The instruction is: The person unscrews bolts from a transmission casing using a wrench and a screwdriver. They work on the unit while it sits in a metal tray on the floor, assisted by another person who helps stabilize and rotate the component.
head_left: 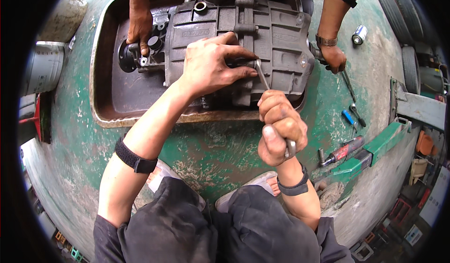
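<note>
Now the right hand [283, 129] clenched a wrench [263, 77], hiding much of its handle; the left hand [206, 63] set thumb and forefinger narrowly at its tip, pinching or not, impossible to tell, over a gearbox casing [281, 52] in a tray [220, 116] cut off above.

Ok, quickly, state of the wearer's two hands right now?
Left hand: thumb and forefinger at the tip of the wrench; whether they grip it cannot be told.
Right hand: closed, holding the wrench's handle.
</note>
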### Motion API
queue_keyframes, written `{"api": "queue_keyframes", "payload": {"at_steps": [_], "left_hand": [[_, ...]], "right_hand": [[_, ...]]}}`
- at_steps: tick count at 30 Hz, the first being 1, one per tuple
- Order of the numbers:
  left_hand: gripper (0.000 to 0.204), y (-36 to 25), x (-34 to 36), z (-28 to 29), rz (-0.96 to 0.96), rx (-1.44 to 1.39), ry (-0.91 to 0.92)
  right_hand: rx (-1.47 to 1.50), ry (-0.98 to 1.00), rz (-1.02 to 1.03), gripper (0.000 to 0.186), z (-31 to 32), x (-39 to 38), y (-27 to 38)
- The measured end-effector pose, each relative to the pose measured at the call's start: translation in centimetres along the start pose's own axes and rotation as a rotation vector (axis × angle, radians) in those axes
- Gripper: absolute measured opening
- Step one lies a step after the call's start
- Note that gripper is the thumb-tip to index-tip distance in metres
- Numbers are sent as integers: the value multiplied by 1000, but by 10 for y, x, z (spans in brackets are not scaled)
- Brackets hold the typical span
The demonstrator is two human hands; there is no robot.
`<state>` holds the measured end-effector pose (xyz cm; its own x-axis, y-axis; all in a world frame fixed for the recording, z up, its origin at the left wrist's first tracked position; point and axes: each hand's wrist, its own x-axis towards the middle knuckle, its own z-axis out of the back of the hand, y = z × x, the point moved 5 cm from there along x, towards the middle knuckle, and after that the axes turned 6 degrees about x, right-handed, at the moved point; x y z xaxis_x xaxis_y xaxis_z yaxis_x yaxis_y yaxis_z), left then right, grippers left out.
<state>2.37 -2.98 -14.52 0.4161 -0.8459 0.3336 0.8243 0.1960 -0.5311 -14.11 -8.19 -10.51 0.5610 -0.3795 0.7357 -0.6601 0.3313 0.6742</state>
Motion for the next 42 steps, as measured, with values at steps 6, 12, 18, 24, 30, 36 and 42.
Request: {"api": "queue_keyframes", "payload": {"at_steps": [6, 12, 18, 24, 30, 36, 42], "left_hand": [[32, 1, 0, 2, -3, -31, -22], [31, 0, -2, 2, -69, -12, -109], [32, -1, -2, 0, -69, 41, -93], [37, -3, -1, 0, -77, 50, -63], [38, -1, 0, -2, -25, 73, 7], [32, -1, 0, 0, -40, 121, -23], [32, 2, -2, 0, -50, 30, -39]], "right_hand": [[-207, 140, 36, 20, 1, -27, 1], [42, -884, -216, 47, 63, -7, -9], [230, -530, -464, 46, 55, 56, -40], [270, -673, -734, 37, 37, 91, -91], [242, -720, -1016, 29, 17, 108, -123], [74, -610, -580, 26, 8, 84, -80], [113, -279, -84, 16, -11, 7, -6]]}}
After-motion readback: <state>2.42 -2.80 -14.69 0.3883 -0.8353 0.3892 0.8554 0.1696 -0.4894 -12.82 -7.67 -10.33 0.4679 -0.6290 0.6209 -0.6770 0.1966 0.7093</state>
